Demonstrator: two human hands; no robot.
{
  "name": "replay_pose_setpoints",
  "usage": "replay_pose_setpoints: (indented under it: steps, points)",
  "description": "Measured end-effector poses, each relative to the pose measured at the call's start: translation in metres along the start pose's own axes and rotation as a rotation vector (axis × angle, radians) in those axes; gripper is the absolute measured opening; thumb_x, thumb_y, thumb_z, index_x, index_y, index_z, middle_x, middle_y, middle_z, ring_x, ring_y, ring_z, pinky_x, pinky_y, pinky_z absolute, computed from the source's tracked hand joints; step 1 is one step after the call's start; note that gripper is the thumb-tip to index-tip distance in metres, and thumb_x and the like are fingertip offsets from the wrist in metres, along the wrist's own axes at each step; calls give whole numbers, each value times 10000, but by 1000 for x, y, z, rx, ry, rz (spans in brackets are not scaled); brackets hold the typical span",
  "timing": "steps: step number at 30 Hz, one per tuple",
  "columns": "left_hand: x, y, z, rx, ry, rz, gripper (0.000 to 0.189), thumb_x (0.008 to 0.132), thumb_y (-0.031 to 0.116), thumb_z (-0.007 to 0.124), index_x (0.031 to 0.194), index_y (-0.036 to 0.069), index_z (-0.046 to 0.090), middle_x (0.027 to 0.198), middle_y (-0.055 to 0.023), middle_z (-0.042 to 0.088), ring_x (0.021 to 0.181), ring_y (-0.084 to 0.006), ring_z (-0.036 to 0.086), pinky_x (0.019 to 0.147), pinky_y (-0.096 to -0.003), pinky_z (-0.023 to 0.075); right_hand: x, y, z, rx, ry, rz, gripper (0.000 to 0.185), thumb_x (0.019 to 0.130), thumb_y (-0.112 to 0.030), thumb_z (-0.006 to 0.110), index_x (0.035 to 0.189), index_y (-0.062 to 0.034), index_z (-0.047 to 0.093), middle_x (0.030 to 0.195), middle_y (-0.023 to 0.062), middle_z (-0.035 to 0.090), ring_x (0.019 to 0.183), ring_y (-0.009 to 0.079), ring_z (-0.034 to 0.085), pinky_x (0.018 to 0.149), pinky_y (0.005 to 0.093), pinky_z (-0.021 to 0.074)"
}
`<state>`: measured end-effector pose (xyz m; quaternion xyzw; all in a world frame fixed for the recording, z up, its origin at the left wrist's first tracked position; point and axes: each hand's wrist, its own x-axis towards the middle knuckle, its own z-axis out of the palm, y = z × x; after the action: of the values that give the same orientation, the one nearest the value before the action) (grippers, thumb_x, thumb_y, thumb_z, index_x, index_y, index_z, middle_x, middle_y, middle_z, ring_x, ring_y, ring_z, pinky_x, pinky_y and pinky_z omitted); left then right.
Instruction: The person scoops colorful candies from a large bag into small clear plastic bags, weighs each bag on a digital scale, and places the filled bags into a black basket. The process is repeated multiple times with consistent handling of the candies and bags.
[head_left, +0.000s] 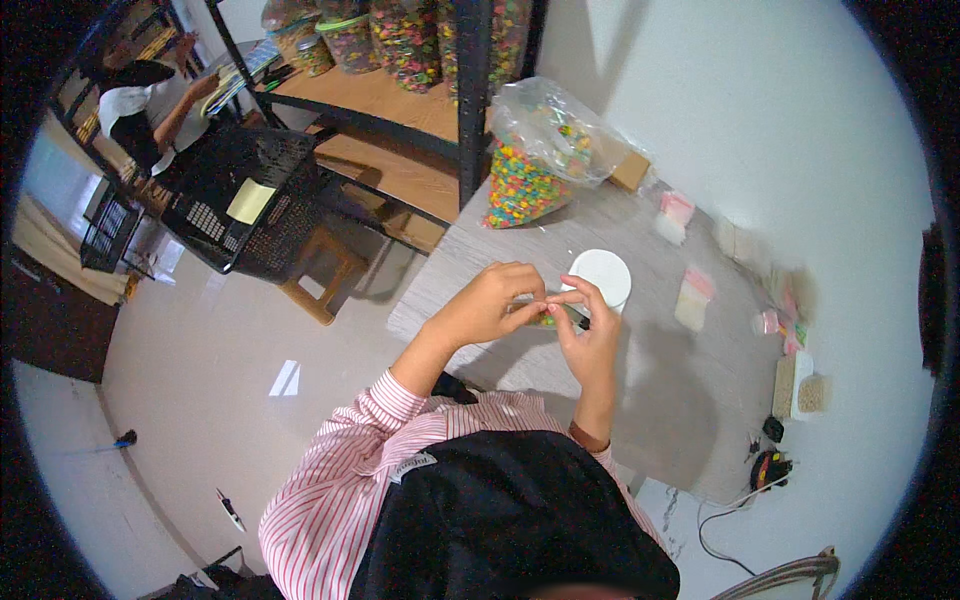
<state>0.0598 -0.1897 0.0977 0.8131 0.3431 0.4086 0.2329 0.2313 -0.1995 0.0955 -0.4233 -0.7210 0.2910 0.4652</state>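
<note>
Fingertips of my left hand (496, 301) and my right hand (589, 337) meet over the grey wood-look table. Between them they pinch the top edge of a small clear plastic bag (547, 319) with colourful pieces in it. Most of the bag is hidden by my fingers. Just beyond my right hand is a white round disc (600, 274), possibly the top of a kitchen scale. A small dark part (582, 320) shows beneath my right fingers; what it belongs to is unclear.
A large open plastic bag of colourful pieces (525, 180) stands at the table's far end, near a cardboard box (630, 171). Small packets (695, 300) lie by the wall. Left are a shelf (405, 112), a black crate (240, 202) on a stool and another person (154, 105).
</note>
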Motion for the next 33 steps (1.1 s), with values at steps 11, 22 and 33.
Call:
replay_pose_setpoints:
  steps: [11, 22, 33]
  points:
    - [-64, 1, -38, 88, 155, -167, 123, 758, 121, 593, 760, 12, 535, 769, -112, 553, 763, -291, 534, 687, -371, 408, 8, -7, 61, 91, -201, -160, 319, 725, 31, 626, 1018, -1, 505, 758, 96, 643, 734, 170, 626, 746, 289, 463]
    - [-112, 20, -72, 160, 300, -370, 142, 752, 121, 590, 772, -6, 530, 736, -152, 531, 727, -327, 523, 656, -380, 413, 15, -19, 111, 352, -342, -129, 250, 740, -6, 627, 913, -13, 446, 763, 117, 623, 746, 208, 638, 665, 303, 480]
    - [-149, 29, -90, 259, 349, -526, 140, 769, 124, 578, 790, -8, 537, 758, -162, 535, 742, -332, 533, 663, -381, 423, 28, -28, 141, 457, -487, -137, 251, 729, 28, 629, 851, -26, 417, 760, 108, 619, 736, 173, 620, 710, 305, 485]
